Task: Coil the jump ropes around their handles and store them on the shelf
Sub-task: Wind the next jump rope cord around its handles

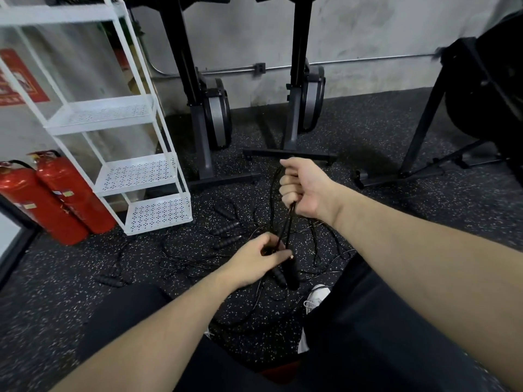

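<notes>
Head view: both hands' fingers (287, 188) grip rope (288, 224).

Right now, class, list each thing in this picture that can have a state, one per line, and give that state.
Right hand: raised, gripping bunched loops of rope.
Left hand: lower, pinching the same rope near its handles.
Held rope: stretched between the hands, not yet coiled.
Its handles: dangling below the left hand.
Other ropes: loose and tangled on the floor.
White shelf: upright, trays bare.
Fire extinguishers: standing side by side.

Right hand (302, 188) fisted above pinching left hand (254, 261).
</notes>
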The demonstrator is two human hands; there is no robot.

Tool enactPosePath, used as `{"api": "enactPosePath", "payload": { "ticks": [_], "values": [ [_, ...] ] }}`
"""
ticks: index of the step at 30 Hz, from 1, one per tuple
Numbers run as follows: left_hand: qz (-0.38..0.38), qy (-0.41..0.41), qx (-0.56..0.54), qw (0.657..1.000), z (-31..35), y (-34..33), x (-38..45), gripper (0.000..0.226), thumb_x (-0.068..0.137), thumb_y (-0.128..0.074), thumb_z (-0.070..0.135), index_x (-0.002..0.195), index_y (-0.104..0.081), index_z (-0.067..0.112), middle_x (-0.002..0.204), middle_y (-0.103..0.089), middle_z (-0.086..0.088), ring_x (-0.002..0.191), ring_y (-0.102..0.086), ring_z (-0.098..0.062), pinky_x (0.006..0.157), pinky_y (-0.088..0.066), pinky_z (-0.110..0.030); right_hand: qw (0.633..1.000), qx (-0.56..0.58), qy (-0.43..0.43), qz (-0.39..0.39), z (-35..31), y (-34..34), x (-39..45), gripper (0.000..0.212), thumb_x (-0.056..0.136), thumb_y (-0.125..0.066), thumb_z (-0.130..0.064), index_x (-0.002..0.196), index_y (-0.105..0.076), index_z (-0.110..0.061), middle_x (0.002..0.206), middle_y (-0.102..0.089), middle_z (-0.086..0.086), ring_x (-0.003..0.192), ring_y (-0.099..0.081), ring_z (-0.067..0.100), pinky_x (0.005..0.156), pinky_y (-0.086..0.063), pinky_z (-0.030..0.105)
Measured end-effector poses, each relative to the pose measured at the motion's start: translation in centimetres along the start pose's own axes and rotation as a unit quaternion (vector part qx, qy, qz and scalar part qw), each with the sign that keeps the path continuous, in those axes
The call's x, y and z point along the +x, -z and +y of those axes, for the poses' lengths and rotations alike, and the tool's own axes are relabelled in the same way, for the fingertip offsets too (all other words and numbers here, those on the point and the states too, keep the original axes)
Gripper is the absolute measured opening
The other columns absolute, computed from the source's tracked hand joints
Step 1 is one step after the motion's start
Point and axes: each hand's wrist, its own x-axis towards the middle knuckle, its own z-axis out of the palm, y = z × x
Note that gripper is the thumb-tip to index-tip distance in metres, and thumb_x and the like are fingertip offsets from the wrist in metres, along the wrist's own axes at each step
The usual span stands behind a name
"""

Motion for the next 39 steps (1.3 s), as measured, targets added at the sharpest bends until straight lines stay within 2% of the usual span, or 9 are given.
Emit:
{"api": "enactPosePath", "payload": {
  "ticks": [3,9,11,15,18,25,32,36,39],
  "values": [
    [0.014,-0.004,0.008,1.0,0.1,0.2,-0.2,0.015,0.106,-0.056,0.026,0.095,-0.06,0.016,0.065,-0.059,0.016,0.045,-0.048,0.01,0.047,-0.032,-0.008,0.998,0.056,0.001,0.009,0.2,0.3,0.3,0.051,0.1,-0.053,-0.024,0.059,-0.024,-0.027,0.06,-0.014,-0.009,0.042,-0.011,0.007,0.036,-0.009,0.021],
    [0.005,0.003,-0.019,1.0,0.2,0.2,0.0,0.032,0.097,-0.07,0.035,0.124,-0.054,0.031,0.111,-0.073,0.017,0.107,-0.066,0.0,0.102,-0.046,-0.025,0.975,0.221,0.013,0.007,0.3,-1.2,0.2,0.048,0.102,-0.049,-0.023,0.06,-0.025,-0.024,0.057,-0.018,-0.009,0.041,-0.013,0.008,0.035,-0.01,0.021],
    [0.021,0.012,-0.028,0.999,0.5,-0.4,0.5,0.013,0.1,-0.065,0.037,0.112,-0.069,0.032,0.106,-0.075,0.013,0.105,-0.068,-0.007,0.101,-0.047,-0.027,0.972,0.233,0.018,0.0,0.5,-2.0,0.2,0.047,0.103,-0.048,-0.023,0.061,-0.025,-0.023,0.055,-0.018,-0.008,0.041,-0.013,0.008,0.037,-0.009,0.021],
    [0.061,0.035,-0.042,0.997,0.7,0.0,0.3,0.036,0.108,-0.047,0.039,0.099,-0.077,0.021,0.105,-0.076,0.012,0.101,-0.066,-0.005,0.081,-0.042,-0.005,0.97,0.24,0.03,0.02,0.5,-1.7,0.6,0.042,0.103,-0.048,-0.022,0.066,-0.028,-0.022,0.056,-0.019,-0.007,0.045,-0.013,0.009,0.038,-0.012,0.022],
    [0.088,0.052,-0.061,0.993,0.6,1.0,-0.1,0.039,0.108,-0.046,0.042,0.098,-0.079,0.025,0.093,-0.076,0.016,0.092,-0.069,-0.005,0.087,-0.05,-0.019,0.97,0.236,0.042,0.034,0.6,-0.5,1.1,0.034,0.103,-0.048,-0.024,0.072,-0.034,-0.019,0.055,-0.028,-0.005,0.045,-0.022,0.01,0.041,-0.022,0.022],
    [0.13,0.039,-0.048,0.99,0.9,2.8,0.4,0.042,0.109,-0.043,0.043,0.091,-0.078,0.027,0.094,-0.077,0.014,0.096,-0.066,-0.007,0.085,-0.044,-0.025,0.998,-0.048,0.03,0.005,3.1,2.1,0.5,0.04,0.099,-0.051,-0.049,0.116,-0.062,-0.015,0.103,-0.075,0.001,0.095,-0.066,0.021,0.09,-0.054,0.039],
    [0.131,0.056,-0.137,0.98,2.1,3.8,1.7,0.036,0.101,-0.051,0.053,0.103,-0.072,0.024,0.11,-0.075,-0.002,0.114,-0.066,-0.025,0.109,-0.046,-0.046,0.928,-0.357,0.056,-0.094,8.0,2.3,-0.2,0.061,0.09,-0.052,-0.073,0.136,-0.058,-0.034,0.136,-0.061,-0.012,0.13,-0.054,0.013,0.108,-0.04,0.035],
    [0.154,0.072,-0.233,0.957,2.8,3.8,2.2,0.034,0.108,-0.049,0.037,0.087,-0.068,0.018,0.098,-0.076,-0.004,0.098,-0.068,-0.022,0.095,-0.054,-0.041,0.912,-0.387,0.122,-0.065,10.2,2.4,0.4,0.1,0.064,-0.066,-0.088,0.149,-0.038,-0.044,0.146,-0.05,-0.019,0.132,-0.049,0.002,0.118,-0.035,0.035],
    [0.186,0.1,-0.31,0.927,3.3,4.1,2.4,0.033,0.108,-0.049,0.035,0.085,-0.067,0.019,0.088,-0.072,-0.002,0.08,-0.067,-0.018,0.073,-0.058,-0.034,0.884,-0.435,0.145,-0.087,11.1,3.0,0.8,0.102,0.067,-0.083,-0.067,0.151,-0.031,-0.042,0.143,-0.051,-0.018,0.13,-0.051,0.003,0.113,-0.037,0.027]
  ]
}}
